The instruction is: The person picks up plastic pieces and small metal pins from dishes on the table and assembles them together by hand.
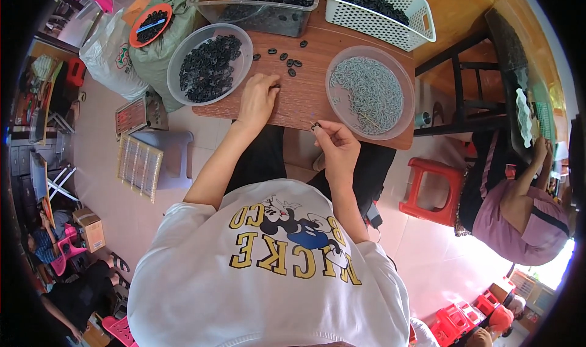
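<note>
My left hand (259, 100) rests at the wooden table (299, 106), its fingers closed on a small black oval piece (276, 86) that is mostly covered by the fingertips. Over the table's near edge my right hand (339, 148) pinches another small black piece (315, 126), with a thin metallic tip, seemingly a screw, showing at it. Several loose black oval pieces (292, 73) lie beyond my left hand. A clear round bowl (247, 49) of such pieces stands at the left. Right of my hands is a second bowl (333, 106), full of grey screws (366, 93).
A clear bin (210, 8) and a white perforated basket (421, 36), both with black pieces, stand at the table's back. Sacks (162, 63) bearing an orange plate (133, 39) are left of it. A red stool (430, 188) and a seated person (519, 219) are at right.
</note>
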Demonstrator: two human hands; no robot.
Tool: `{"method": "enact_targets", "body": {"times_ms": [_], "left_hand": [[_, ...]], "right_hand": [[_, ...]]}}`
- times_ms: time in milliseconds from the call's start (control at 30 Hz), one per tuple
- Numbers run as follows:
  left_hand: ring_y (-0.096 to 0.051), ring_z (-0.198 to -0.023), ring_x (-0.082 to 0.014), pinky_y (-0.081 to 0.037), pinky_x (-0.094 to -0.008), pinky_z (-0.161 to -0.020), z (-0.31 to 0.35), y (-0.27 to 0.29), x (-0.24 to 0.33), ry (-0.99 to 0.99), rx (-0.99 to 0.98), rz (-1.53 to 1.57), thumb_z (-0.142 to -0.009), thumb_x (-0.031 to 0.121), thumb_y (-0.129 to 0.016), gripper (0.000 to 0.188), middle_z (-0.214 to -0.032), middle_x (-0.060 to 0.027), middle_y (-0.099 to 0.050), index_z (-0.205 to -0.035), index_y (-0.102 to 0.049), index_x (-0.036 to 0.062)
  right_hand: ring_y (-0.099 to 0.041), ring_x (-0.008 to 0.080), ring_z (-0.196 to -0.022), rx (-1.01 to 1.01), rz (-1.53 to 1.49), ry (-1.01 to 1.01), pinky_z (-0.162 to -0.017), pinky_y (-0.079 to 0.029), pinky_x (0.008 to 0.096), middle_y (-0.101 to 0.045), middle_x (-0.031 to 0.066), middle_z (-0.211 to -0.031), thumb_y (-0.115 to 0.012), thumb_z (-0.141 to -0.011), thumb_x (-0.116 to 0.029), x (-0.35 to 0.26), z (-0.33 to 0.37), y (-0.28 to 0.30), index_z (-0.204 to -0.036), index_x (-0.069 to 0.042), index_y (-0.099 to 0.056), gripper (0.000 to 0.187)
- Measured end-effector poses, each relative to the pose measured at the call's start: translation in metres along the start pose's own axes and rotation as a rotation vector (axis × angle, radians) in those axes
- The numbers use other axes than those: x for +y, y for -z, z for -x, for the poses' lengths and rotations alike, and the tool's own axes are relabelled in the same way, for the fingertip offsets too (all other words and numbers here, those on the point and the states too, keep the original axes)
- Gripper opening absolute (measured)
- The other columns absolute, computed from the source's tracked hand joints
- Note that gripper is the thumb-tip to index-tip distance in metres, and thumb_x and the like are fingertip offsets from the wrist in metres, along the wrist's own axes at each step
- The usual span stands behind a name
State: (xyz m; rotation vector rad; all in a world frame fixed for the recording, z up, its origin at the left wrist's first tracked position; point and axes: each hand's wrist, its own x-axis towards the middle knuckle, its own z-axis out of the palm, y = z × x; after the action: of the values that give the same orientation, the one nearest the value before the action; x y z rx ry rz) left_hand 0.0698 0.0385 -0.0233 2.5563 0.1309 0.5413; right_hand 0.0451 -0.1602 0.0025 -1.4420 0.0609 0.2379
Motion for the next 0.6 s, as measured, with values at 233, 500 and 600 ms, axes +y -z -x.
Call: {"method": "enact_targets", "body": {"times_ms": [233, 500, 600], "left_hand": [[-0.064, -0.088, -0.0214, -0.052, -0.0277, -0.077, 0.013, 0.004, 0.016, 0.63, -0.26, 1.317, -0.081, 0.001, -0.063, 0.028, -0.099, -0.015, -0.064, -0.108, -0.058, -0.0073], [-0.064, -0.091, -0.0217, -0.053, -0.0296, -0.081, 0.026, 0.022, 0.035, 0.702, -0.34, 1.624, -0.083, -0.001, -0.06, 0.025, -0.098, -0.0147, -0.064, -0.108, -0.059, -0.0054], [-0.065, -0.087, -0.0201, -0.054, -0.0295, -0.08, 0.028, 0.025, 0.037, 0.694, -0.34, 1.571, -0.084, 0.0, -0.06, 0.023, -0.097, -0.014, -0.065, -0.106, -0.059, -0.0048]], "right_hand": [[-0.057, 0.0074, -0.063, -0.065, -0.053, 0.077, -0.058, -0.044, 0.0182, -0.065, 0.0053, -0.077, -0.065, -0.079, 0.0, -0.002, -0.016, -0.008, -0.092, 0.003, -0.066, 0.014], [-0.057, 0.0065, -0.059, -0.067, 0.038, 0.094, -0.054, -0.045, 0.0191, -0.064, 0.0045, -0.073, -0.068, -0.078, -0.002, -0.012, -0.015, -0.01, -0.088, 0.005, -0.066, 0.013], [-0.057, 0.0065, -0.059, -0.073, 0.069, 0.103, -0.055, -0.045, 0.0189, -0.064, 0.0048, -0.073, -0.068, -0.078, -0.003, -0.012, -0.014, -0.01, -0.088, 0.005, -0.066, 0.013]]}}
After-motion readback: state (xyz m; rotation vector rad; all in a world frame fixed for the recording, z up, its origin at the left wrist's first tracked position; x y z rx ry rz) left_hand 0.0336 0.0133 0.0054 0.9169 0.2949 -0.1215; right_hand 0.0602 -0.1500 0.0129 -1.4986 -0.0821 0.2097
